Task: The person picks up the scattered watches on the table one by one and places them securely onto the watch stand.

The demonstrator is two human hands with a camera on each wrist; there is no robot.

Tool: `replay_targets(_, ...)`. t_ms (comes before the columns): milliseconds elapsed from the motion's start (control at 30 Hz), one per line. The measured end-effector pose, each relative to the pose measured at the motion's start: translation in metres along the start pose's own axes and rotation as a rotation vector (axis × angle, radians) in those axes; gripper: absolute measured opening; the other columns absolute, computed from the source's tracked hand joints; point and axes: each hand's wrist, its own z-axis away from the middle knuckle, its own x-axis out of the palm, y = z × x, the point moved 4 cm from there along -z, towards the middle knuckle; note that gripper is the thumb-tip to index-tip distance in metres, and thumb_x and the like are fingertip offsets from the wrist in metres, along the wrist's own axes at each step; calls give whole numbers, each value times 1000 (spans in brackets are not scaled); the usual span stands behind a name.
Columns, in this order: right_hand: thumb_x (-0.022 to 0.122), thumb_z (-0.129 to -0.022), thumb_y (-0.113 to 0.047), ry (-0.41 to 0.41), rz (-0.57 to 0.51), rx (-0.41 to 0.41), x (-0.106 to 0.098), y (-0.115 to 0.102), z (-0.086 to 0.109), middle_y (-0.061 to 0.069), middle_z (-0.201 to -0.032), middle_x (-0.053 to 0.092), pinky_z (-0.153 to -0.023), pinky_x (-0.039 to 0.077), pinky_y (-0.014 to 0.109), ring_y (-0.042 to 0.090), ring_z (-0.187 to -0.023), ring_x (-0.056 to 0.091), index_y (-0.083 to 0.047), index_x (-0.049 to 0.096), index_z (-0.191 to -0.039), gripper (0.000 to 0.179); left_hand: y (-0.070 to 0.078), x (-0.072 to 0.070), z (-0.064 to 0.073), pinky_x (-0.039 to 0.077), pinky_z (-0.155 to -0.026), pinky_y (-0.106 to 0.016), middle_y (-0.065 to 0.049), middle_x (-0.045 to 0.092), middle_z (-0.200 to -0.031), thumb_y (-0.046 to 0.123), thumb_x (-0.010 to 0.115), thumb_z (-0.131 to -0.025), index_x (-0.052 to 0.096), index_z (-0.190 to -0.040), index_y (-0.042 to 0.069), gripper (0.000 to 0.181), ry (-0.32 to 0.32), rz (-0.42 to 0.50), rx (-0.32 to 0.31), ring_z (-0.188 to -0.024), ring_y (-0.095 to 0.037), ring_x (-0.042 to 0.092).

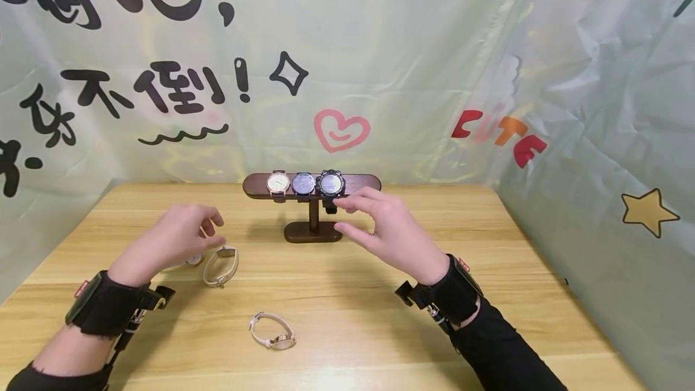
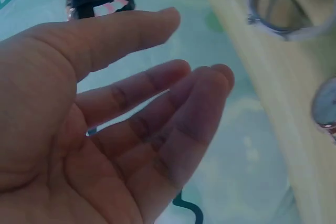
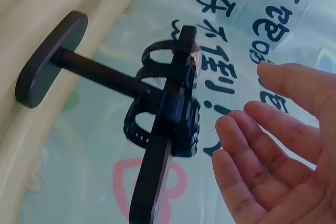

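A dark wooden T-shaped watch stand (image 1: 361,182) bears three watches side by side: a pale-faced watch (image 1: 279,182), a dark-faced watch (image 1: 303,184) and a bulky black watch (image 1: 331,183). My right hand (image 1: 388,228) is at the stand's right side, fingers loosely bent and holding nothing; its fingertips overlap the stand near the black watch in the head view. On the left, my empty left hand (image 1: 187,231) hovers with relaxed fingers beside a looped white-strap watch (image 1: 234,265). Another watch (image 1: 194,259) is partly hidden under that hand.
A third loose watch (image 1: 283,341) with a pale strap lies on the wooden table (image 1: 347,294) nearer the front. Behind and at the right hangs a pale printed cloth (image 1: 412,77). Each wrist wears a black band (image 1: 450,288) with a small camera mount.
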Motion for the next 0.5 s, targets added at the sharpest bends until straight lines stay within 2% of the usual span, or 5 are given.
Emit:
replay_targets(167, 83, -97, -22, -35, 9, -19, 6, -8, 1, 1, -117, 75, -62, 48, 21, 11, -91, 69, -10, 77, -130, 36, -7, 8, 4, 58, -68, -41, -1, 71, -77, 18, 88, -85, 74, -99, -1, 28, 10, -34, -19, -72, -18, 66)
replay_targets(267, 82, -98, -23, -58, 18, -31, 10, -12, 2, -1, -115, 75, -67, 52, 21, 10, -91, 71, -11, 77, -130, 35, -10, 12, 5, 57, -68, -42, 0, 70, -74, 19, 90, -84, 74, -94, -1, 27, 20, -59, -16, -71, -18, 65)
replay_targets(400, 81, -99, -23, -84, 27, -58, 16, -17, 3, -2, -112, 76, -77, 57, 21, 8, -92, 70, -10, 77, -128, 32, -13, 16, 6, 55, -65, -39, -2, 71, -75, 20, 88, -85, 73, -92, 0, 26, -9, -57, -46, -70, -18, 64)
replay_targets(500, 79, -100, -24, -110, 24, -77, 22, -21, 3, 1, -116, 77, -78, 58, 21, 10, -93, 70, -10, 77, -128, 32, -14, 19, 7, 51, -62, -35, -2, 70, -75, 20, 87, -87, 72, -90, 2, 24, -36, -54, -72, -68, -17, 61)
